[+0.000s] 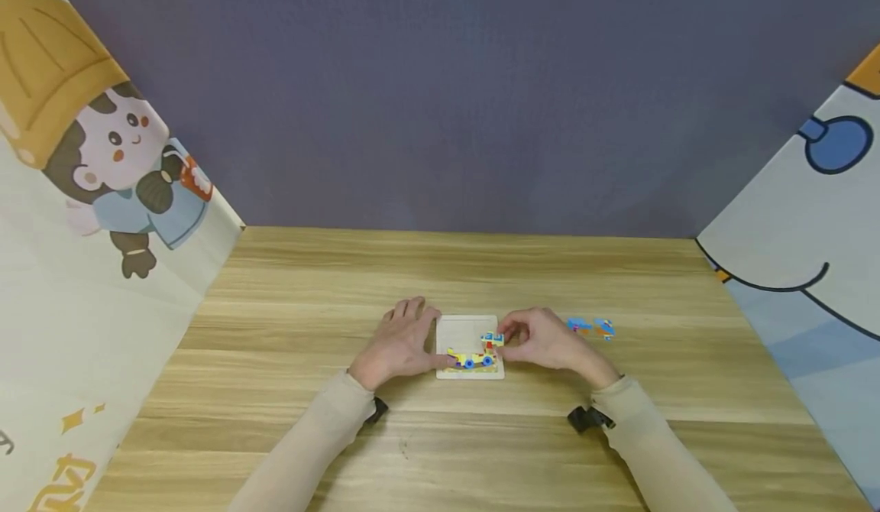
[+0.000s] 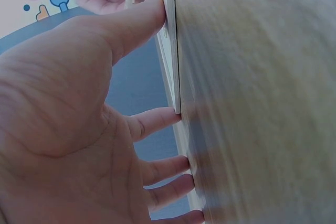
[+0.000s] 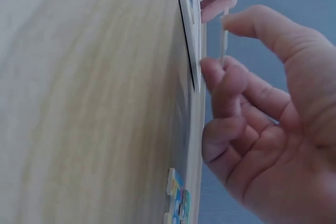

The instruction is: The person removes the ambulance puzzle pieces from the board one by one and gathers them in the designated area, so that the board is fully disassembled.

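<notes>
A small white puzzle tray (image 1: 464,330) lies on the table, with joined yellow and blue picture pieces (image 1: 470,361) along its lower part. My left hand (image 1: 404,345) is spread at the tray's left side. Its thumb rests over the lower left pieces, and its other fingertips touch the table and tray edge in the left wrist view. At the tray's right side, my right hand (image 1: 546,340) pinches a thin puzzle piece (image 3: 224,40) between thumb and fingers. That piece is held edge-on above the tray in the right wrist view, so its picture is hidden there.
Several loose blue and orange puzzle pieces (image 1: 605,328) lie right of my right hand. The wooden table (image 1: 330,283) meets a dark back panel (image 1: 440,115) and printed side panels (image 1: 165,290). Black straps (image 1: 588,419) sit at the wrists.
</notes>
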A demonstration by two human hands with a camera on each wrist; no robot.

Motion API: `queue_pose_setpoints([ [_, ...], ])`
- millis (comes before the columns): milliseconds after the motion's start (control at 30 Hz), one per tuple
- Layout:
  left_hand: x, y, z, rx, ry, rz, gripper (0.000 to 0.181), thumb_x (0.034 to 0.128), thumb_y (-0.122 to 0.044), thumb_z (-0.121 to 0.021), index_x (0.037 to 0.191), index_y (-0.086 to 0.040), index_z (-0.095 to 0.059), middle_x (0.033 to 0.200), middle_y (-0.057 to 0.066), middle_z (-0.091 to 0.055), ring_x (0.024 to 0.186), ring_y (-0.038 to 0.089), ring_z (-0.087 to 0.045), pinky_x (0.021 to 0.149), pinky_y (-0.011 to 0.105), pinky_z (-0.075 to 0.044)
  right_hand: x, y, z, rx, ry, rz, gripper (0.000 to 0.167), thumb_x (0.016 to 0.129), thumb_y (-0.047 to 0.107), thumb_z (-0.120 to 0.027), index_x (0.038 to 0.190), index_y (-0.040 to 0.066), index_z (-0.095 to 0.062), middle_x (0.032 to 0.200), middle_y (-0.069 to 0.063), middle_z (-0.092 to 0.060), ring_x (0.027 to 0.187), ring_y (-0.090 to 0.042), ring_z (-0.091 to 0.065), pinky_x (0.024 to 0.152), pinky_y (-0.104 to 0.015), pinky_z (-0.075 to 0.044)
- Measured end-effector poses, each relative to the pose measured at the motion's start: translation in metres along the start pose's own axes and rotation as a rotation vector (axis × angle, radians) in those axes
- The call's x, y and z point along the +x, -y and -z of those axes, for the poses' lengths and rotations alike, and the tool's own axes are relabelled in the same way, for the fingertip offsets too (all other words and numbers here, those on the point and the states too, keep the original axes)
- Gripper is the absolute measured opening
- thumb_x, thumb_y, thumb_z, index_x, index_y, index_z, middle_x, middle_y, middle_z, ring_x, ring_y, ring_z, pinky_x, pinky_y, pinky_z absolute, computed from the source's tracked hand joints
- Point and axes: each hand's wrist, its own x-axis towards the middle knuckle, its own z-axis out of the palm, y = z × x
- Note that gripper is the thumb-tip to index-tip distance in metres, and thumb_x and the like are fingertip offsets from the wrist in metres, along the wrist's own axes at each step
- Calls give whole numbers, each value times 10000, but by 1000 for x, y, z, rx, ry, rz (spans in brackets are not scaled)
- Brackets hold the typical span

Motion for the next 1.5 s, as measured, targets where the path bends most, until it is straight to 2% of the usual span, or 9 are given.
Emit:
queue_pose_setpoints([
  [300,-1,-1,0,5,-1,5,918,843,-682,-797,1545,-162,-515,1702,214,-325,1560,430,-321,1272,627,-301,-3,-1,1,94,-20,12,296,903,230,-850,1172,144,-762,949,47,-765,658,-85,-567,592,-234,-479],
  [700,-1,-2,0,19,4,0,921,851,-685,-786,1555,-161,-504,1707,214,-319,1566,437,-316,1272,626,-305,-13,-7,5,126,-38,28,327,920,208,-840,1224,136,-744,978,39,-784,640,-80,-566,587,-236,-481],
  [867,-1,-2,0,18,5,-4,919,856,-686,-782,1554,-158,-503,1706,213,-318,1565,434,-315,1273,626,-302,-20,-12,9,146,-61,19,340,913,203,-843,1227,123,-743,969,25,-783,641,-74,-555,579,-227,-472],
  [1200,0,-1,-1,5,0,-6,913,854,-678,-788,1548,-151,-512,1704,221,-318,1565,433,-312,1270,633,-301,-37,-28,26,156,-89,-50,346,934,201,-825,1252,104,-727,1009,-20,-790,602,-56,-520,528,-218,-440],
  [1500,1,0,-1,7,5,3,915,852,-677,-791,1547,-153,-512,1707,221,-314,1566,434,-310,1279,624,-292,-51,-40,33,161,-97,-51,351,946,188,-817,1261,65,-722,991,-36,-793,617,-39,-495,540,-205,-417],
])
